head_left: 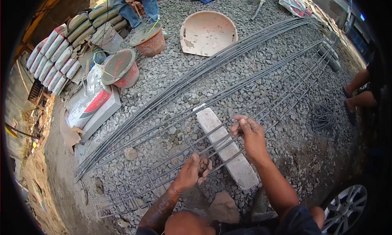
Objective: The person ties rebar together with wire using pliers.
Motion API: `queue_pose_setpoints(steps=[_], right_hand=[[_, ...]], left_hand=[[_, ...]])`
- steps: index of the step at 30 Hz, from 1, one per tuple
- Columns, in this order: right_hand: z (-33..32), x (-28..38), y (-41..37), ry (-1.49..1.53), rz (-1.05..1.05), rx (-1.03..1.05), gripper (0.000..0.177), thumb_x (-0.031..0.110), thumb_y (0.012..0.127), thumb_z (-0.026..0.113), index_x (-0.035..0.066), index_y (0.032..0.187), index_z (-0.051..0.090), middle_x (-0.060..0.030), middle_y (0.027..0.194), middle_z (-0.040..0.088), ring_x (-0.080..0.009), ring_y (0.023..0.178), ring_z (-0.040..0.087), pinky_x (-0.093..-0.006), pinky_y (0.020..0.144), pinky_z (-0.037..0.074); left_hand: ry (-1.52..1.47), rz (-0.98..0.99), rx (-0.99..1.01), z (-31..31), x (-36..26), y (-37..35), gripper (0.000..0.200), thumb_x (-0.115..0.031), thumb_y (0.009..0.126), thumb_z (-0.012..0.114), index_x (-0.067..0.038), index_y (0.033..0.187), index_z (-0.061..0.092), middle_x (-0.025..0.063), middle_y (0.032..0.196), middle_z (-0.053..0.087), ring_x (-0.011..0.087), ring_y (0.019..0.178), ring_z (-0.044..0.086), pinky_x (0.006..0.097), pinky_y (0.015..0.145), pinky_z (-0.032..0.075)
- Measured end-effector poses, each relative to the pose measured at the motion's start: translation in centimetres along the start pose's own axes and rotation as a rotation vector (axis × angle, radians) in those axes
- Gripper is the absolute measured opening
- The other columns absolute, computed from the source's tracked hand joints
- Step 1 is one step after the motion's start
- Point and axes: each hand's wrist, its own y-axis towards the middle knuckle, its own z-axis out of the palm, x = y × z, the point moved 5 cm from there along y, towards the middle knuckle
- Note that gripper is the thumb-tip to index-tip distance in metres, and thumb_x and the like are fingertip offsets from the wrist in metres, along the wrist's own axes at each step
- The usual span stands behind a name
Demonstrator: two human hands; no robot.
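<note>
Over the gravel (pixel 302 153), at the concrete block's (pixel 222 147) near edge, the left hand (pixel 195 171) is clenching its grip around a bar of the rebar cage (pixel 267 108). The right hand (pixel 250 133) is pinching another bar, with open ground lying to the right.

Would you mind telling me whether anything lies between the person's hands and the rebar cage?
Nothing visible does. The left hand is closed around a bar of the rebar cage, and the right hand touches another bar. The concrete block lies underneath the cage, between the hands, not blocking either.
</note>
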Motion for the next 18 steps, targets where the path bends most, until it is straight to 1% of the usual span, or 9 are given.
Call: queue_pose_setpoints(steps=[4, 6, 8, 10, 11, 13, 15, 17, 18], right_hand=[[-0.1, 0.5, 0.1, -0.082, -0.007, 0.022, 0.028, 0.017, 0.096, 0.042, -0.004, 0.105, 0.058, -0.0035, 0.075, 0.06, -0.009, 0.07, 0.051, -0.023, 0.068, 0.043], [0.1, 0.7, 0.0, -0.11, -0.026, 0.047, 0.028, 0.017, 0.096, 0.042, -0.004, 0.105, 0.058, -0.0035, 0.074, 0.059, -0.0091, 0.069, 0.051, -0.0233, 0.067, 0.043], [0.3, 0.9, -0.4, -0.139, -0.046, 0.066, 0.028, 0.017, 0.096, 0.042, -0.004, 0.105, 0.058, -0.0035, 0.074, 0.059, -0.0092, 0.069, 0.051, -0.0236, 0.066, 0.043], [0.9, 0.8, -0.8, -0.164, -0.025, 0.14, 0.027, 0.017, 0.096, 0.042, -0.004, 0.103, 0.058, -0.0037, 0.074, 0.059, -0.0091, 0.067, 0.051, -0.0237, 0.065, 0.043], [1.1, 1.0, -1.1, -0.165, -0.028, 0.141, 0.027, 0.017, 0.096, 0.042, -0.004, 0.103, 0.058, -0.0037, 0.074, 0.059, -0.0091, 0.067, 0.051, -0.0237, 0.065, 0.043], [2.4, 1.3, -2.0, -0.114, 0.002, 0.217, 0.026, 0.016, 0.096, 0.043, -0.004, 0.101, 0.058, -0.0039, 0.073, 0.059, -0.0092, 0.067, 0.052, -0.024, 0.064, 0.044], [4.9, 1.4, -2.8, -0.107, 0.001, 0.293, 0.025, 0.015, 0.095, 0.043, -0.005, 0.101, 0.058, -0.0048, 0.073, 0.059, -0.0097, 0.068, 0.053, -0.0245, 0.065, 0.045], [7.0, 1.9, -3.6, -0.102, 0.028, 0.366, 0.024, 0.014, 0.095, 0.044, -0.005, 0.1, 0.058, -0.0057, 0.073, 0.06, -0.0102, 0.069, 0.053, -0.0249, 0.066, 0.045], [8.1, 2.8, -3.8, -0.172, -0.002, 0.446, 0.023, 0.012, 0.094, 0.045, -0.006, 0.1, 0.058, -0.0072, 0.074, 0.06, -0.0115, 0.069, 0.055, -0.026, 0.067, 0.046]], left_hand=[[0.085, -0.036, -0.026, 0.4, 2.1, -0.2, 0.062, -0.054, 0.095, 0.024, -0.001, 0.075, 0.049, 0.001, 0.055, 0.043, 0.0078, 0.041, 0.037, 0.0226, 0.041, 0.034], [0.257, -0.056, -0.014, 1.3, 2.8, -0.6, 0.06, -0.051, 0.097, 0.023, -0.002, 0.071, 0.048, 0.001, 0.054, 0.043, 0.0081, 0.041, 0.038, 0.0231, 0.041, 0.034], [0.369, 0.021, -0.054, 0.9, 4.1, -0.8, 0.058, -0.046, 0.098, 0.022, -0.002, 0.068, 0.045, -0.0004, 0.052, 0.041, 0.0073, 0.04, 0.037, 0.024, 0.04, 0.033], [0.45, -0.081, 0.101, 0.8, 4.6, -1.3, 0.057, -0.044, 0.099, 0.024, 0.001, 0.082, 0.054, 0.005, 0.064, 0.053, 0.0118, 0.056, 0.053, 0.0257, 0.053, 0.044], [0.451, -0.078, 0.1, 0.6, 4.0, -1.4, 0.057, -0.044, 0.099, 0.024, 0.001, 0.082, 0.054, 0.005, 0.064, 0.053, 0.0118, 0.056, 0.053, 0.0257, 0.053, 0.044], [0.406, 0.249, -0.018, -0.2, 0.5, -1.9, 0.055, -0.043, 0.098, 0.03, 0.003, 0.105, 0.058, 0.0135, 0.081, 0.062, 0.0224, 0.079, 0.062, 0.0321, 0.075, 0.047], [0.571, 0.401, -0.089, -0.8, -5.5, -0.7, 0.05, -0.038, 0.098, 0.035, 0.002, 0.127, 0.046, 0.018, 0.111, 0.059, 0.0248, 0.107, 0.055, 0.0352, 0.093, 0.041], [0.85, 0.588, -0.181, 0.3, -11.1, 1.3, 0.041, -0.03, 0.096, 0.045, 0.002, 0.118, 0.053, 0.0148, 0.102, 0.062, 0.0227, 0.099, 0.058, 0.035, 0.088, 0.044], [0.779, 0.504, -0.122, 1.1, -12.7, 2.1, 0.036, -0.027, 0.095, 0.048, 0.002, 0.112, 0.057, 0.0132, 0.099, 0.063, 0.0205, 0.094, 0.059, 0.0332, 0.085, 0.046]])
